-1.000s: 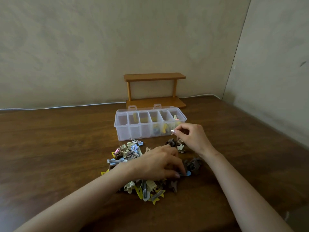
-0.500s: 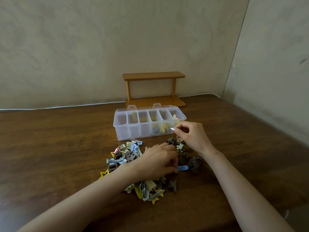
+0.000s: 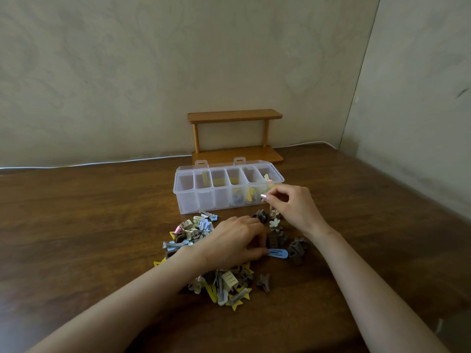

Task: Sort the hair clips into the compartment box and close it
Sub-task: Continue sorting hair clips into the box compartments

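Head view, nearest first: what lies on your side of the compartment box (image 3: 193,200)?

On the near side of it, closest to me, the pile of hair clips (image 3: 224,284) sits loose on the tabletop (image 3: 76,238): yellow stars, cream claws and metal snaps, all tangled. My left hand (image 3: 234,242) lies curled on top of that pile, with its fingertips on the end of a blue snap clip (image 3: 278,253). Whether I pinch it or only press it, I cannot tell.

And the other hand?

My right hand (image 3: 293,207) is just in front of the box's right end, thumb and forefinger drawn together. What is between them, if anything, is hidden. Between that hand and the pile lie a cream flower clip (image 3: 275,223) and brown claw clips (image 3: 297,250).

How will they handle?

Light, hard and small, I reckon. The flat snaps look slick and lie flush, so I'd take one by its edges or slide it free first. The claws look springy and apt to snag their neighbours, so lift by the body, not the teeth.

The box itself?

Open, lid thrown back, with a few yellow clips in the middle and right compartments. I see nothing in the leftmost one. Behind the box stands a wooden shelf (image 3: 234,115).
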`<act>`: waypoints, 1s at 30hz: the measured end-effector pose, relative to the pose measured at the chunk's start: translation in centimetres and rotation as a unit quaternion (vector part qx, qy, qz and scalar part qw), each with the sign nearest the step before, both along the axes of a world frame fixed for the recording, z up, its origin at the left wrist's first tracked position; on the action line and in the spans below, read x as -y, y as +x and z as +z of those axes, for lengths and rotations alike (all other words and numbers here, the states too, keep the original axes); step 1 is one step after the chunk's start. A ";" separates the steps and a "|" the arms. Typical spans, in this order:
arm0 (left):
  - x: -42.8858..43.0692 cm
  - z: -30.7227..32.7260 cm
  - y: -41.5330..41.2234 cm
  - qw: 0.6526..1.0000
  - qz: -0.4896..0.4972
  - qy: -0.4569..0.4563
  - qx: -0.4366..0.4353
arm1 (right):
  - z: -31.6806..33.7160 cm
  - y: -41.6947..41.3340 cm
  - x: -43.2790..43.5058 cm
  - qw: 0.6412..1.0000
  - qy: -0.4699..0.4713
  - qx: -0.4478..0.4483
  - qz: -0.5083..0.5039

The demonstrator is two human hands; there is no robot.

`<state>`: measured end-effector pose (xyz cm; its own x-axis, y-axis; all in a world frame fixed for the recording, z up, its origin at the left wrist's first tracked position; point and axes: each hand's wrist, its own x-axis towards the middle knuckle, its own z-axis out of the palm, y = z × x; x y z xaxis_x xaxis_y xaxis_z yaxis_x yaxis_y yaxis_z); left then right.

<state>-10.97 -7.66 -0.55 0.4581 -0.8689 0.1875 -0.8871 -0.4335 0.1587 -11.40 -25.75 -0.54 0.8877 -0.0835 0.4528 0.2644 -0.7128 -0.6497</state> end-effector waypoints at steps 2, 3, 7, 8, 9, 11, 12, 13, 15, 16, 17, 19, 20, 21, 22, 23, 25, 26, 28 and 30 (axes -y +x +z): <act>0.0 0.2 0.2 0.999 0.000 0.030 -0.017 | 0.1 -0.1 0.0 1.000 0.003 0.000 0.002; 0.1 0.3 0.2 0.999 -0.002 0.040 -0.017 | 0.1 -0.1 0.0 1.000 0.005 -0.001 0.004; 0.6 0.5 0.1 0.998 -0.003 0.049 -0.037 | 0.2 -0.2 -0.1 1.000 0.013 -0.014 0.016; 0.7 0.5 0.2 0.998 -0.003 0.043 -0.041 | 0.2 -0.2 -0.1 1.000 0.018 -0.016 0.018; 0.6 0.6 0.3 0.999 -0.002 0.033 -0.043 | 0.2 -0.2 0.0 0.999 0.025 -0.018 0.020; 0.2 0.7 0.5 0.999 0.005 -0.011 -0.038 | 0.2 -0.3 0.0 0.998 0.045 -0.020 0.029; 0.0 0.8 0.6 0.998 0.011 -0.051 -0.024 | 0.2 -0.2 0.1 0.997 0.060 -0.020 0.036; -0.3 0.9 0.7 0.995 0.020 -0.100 -0.003 | 0.3 -0.3 0.1 0.996 0.078 -0.023 0.043; -0.7 1.3 0.8 0.980 0.043 -0.186 0.049 | 0.7 -0.4 0.0 0.989 0.126 -0.039 0.062; -0.8 1.4 0.8 0.973 0.055 -0.213 0.069 | 0.9 -0.6 -0.1 0.985 0.150 -0.048 0.074; -0.9 1.6 0.9 0.967 0.066 -0.230 0.083 | 1.1 -0.7 -0.2 0.980 0.170 -0.059 0.086; -1.0 1.6 1.2 0.962 0.085 -0.241 0.097 | 1.4 -0.9 -0.3 0.972 0.186 -0.087 0.112; -1.0 1.5 1.3 0.961 0.093 -0.240 0.097 | 1.5 -1.0 -0.3 0.969 0.188 -0.103 0.124; -1.0 1.5 1.4 0.961 0.098 -0.239 0.096 | 1.5 -1.0 -0.3 0.966 0.189 -0.116 0.136; -1.0 1.4 1.4 0.961 0.100 -0.238 0.096 | 1.6 -1.0 -0.3 0.962 0.192 -0.126 0.146; -1.0 1.3 1.4 0.961 0.101 -0.240 0.095 | 1.6 -1.1 -0.3 0.959 0.197 -0.131 0.156; -1.1 1.3 1.4 0.958 0.104 -0.247 0.103 | 1.7 -1.2 -0.4 0.953 0.210 -0.132 0.172; -1.1 1.3 1.4 0.955 0.107 -0.250 0.114 | 1.8 -1.2 -0.4 0.950 0.221 -0.131 0.179; -1.3 1.4 1.3 0.951 0.112 -0.252 0.138 | 1.8 -1.1 -0.3 0.941 0.245 -0.136 0.192; -1.5 1.4 1.2 0.950 0.114 -0.250 0.146 | 1.8 -1.1 -0.3 0.935 0.250 -0.143 0.208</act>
